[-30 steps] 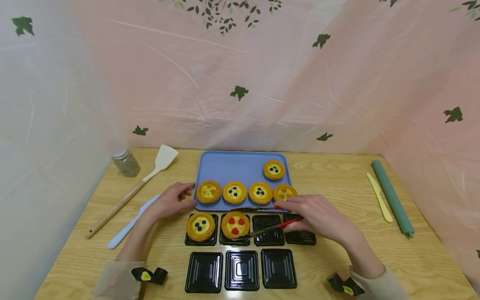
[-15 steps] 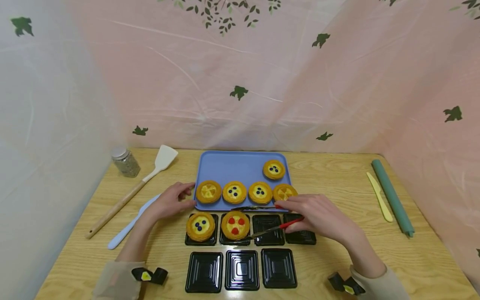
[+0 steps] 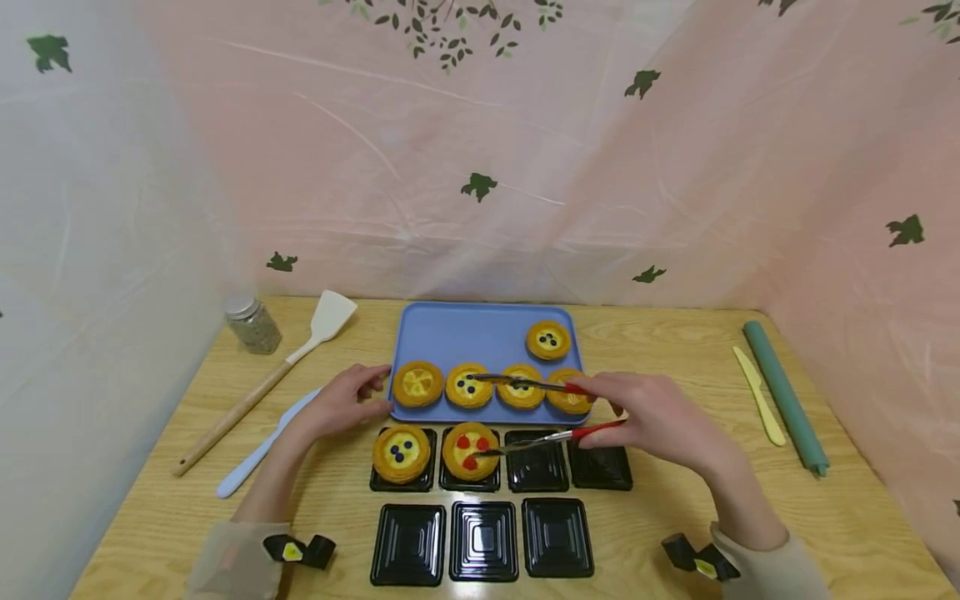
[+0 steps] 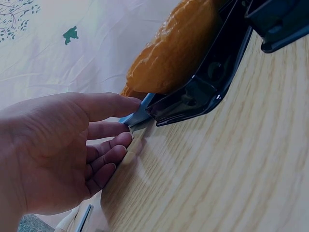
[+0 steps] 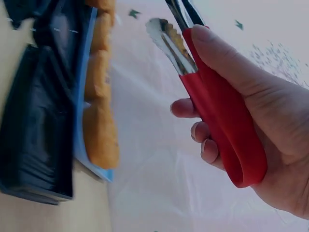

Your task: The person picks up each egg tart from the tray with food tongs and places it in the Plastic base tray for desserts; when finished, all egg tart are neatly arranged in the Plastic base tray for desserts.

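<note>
In the head view my left hand [image 3: 347,404] rests at the left edge of the blue tray [image 3: 465,329]. The left wrist view shows its thumb [image 4: 113,104] at the tray's near corner and the other fingers loosely bent. My right hand [image 3: 660,421] grips red-handled metal tongs [image 5: 217,106], whose arms stand apart with nothing between them. One arm overlaps the tarts on the tray; the other crosses a red-topped tart [image 3: 459,454] sitting in a black square base [image 3: 446,481]. Left of it, a blueberry tart [image 3: 401,454] sits in another base.
Several tarts, some with blueberries, some with yellow wedges, stay on the tray. More black bases [image 3: 557,537] stand in two rows. At left are a glass jar [image 3: 255,325], spatula [image 3: 258,396] and pale blue utensil [image 3: 258,458]; at right, a yellow knife [image 3: 759,396] and green roll [image 3: 786,400].
The tongs have lifted from either side of the red-topped tart and shifted up and right with my right hand. That tart stays in its base. My left hand has kept its place.
</note>
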